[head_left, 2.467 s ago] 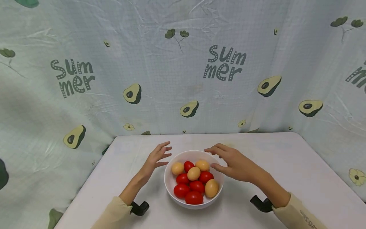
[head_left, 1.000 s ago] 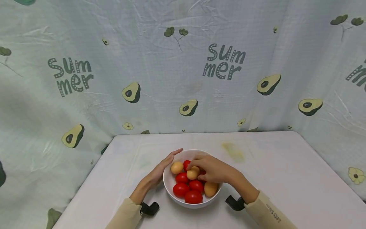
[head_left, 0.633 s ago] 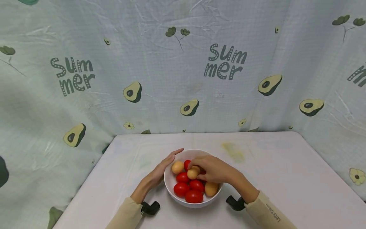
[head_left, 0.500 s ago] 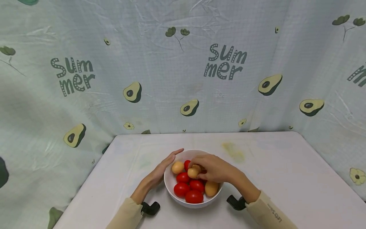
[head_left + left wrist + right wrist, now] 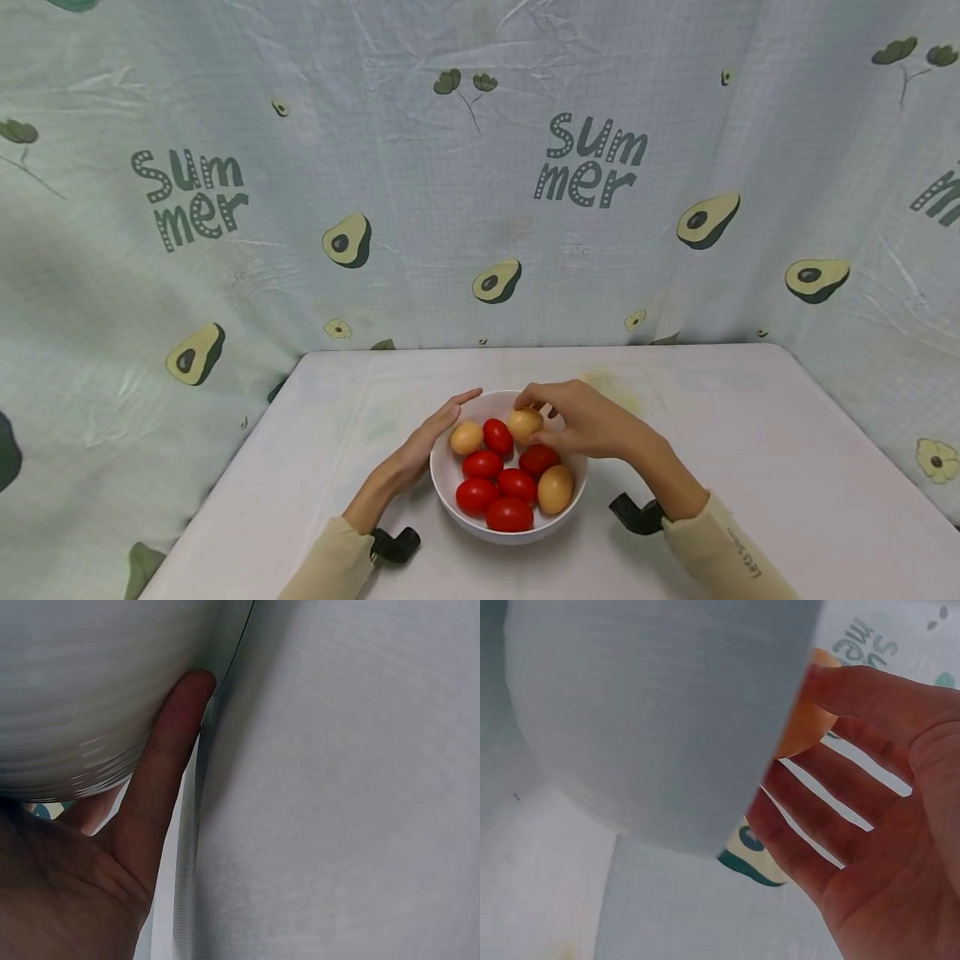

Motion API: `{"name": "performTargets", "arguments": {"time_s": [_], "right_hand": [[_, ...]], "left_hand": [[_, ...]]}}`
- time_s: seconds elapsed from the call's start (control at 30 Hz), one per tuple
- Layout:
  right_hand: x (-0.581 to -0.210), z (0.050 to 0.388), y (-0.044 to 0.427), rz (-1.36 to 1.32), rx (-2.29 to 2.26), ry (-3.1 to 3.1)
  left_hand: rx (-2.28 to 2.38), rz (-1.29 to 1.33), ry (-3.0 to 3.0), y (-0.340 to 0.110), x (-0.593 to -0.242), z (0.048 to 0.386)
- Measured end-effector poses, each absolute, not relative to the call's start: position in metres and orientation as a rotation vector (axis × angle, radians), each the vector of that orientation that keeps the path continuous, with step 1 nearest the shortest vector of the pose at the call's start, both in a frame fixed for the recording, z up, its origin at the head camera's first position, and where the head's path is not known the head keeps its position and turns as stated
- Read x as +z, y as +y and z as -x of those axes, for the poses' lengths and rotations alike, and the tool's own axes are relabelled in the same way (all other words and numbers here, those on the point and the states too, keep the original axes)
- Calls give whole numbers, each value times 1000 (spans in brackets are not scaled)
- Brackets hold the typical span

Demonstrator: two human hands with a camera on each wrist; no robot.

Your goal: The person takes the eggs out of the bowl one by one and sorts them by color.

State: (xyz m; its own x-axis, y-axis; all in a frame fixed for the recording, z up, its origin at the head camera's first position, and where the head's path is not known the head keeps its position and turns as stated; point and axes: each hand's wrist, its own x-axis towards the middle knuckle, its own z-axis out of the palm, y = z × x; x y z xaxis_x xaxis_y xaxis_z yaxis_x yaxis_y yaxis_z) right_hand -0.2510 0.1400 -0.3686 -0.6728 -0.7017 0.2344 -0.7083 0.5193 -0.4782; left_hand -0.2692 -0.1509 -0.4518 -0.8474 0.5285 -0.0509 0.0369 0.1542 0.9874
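A white bowl (image 5: 507, 538) holds several red eggs (image 5: 510, 514) and tan eggs (image 5: 467, 437). Over its far right part, my right hand (image 5: 588, 421) pinches a tan egg (image 5: 525, 425) between thumb and fingertips. The right wrist view shows the thumb of that hand (image 5: 900, 787) on the egg (image 5: 806, 724), partly hidden behind the bowl's wall (image 5: 652, 720). My left hand (image 5: 420, 450) rests with fairly straight fingers along the bowl's left outside. In the left wrist view, a finger of the left hand (image 5: 97, 862) lies against the bowl's underside (image 5: 82, 690).
The bowl stands on a white-covered table (image 5: 697, 417), with a yellowish stain behind my right hand. A pale curtain (image 5: 420, 183) printed with avocados and lettering hangs behind the table. Black wrist devices (image 5: 395, 546) sit at both sleeves.
My right hand has reached into the bowl, gripped a tan egg and moved up and right with it. The middle tan egg has left its spot. My left hand has come against the bowl.
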Motion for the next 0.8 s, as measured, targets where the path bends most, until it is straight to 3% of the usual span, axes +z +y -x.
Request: {"name": "performTargets", "arguments": {"time_s": [0.33, 0.8], "right_hand": [[-358, 257, 168, -1164, 904, -2681], [-358, 277, 221, -827, 961, -2734]], "left_hand": [[1745, -529, 2052, -151, -451, 268], [1739, -533, 2072, -151, -451, 268]]}}
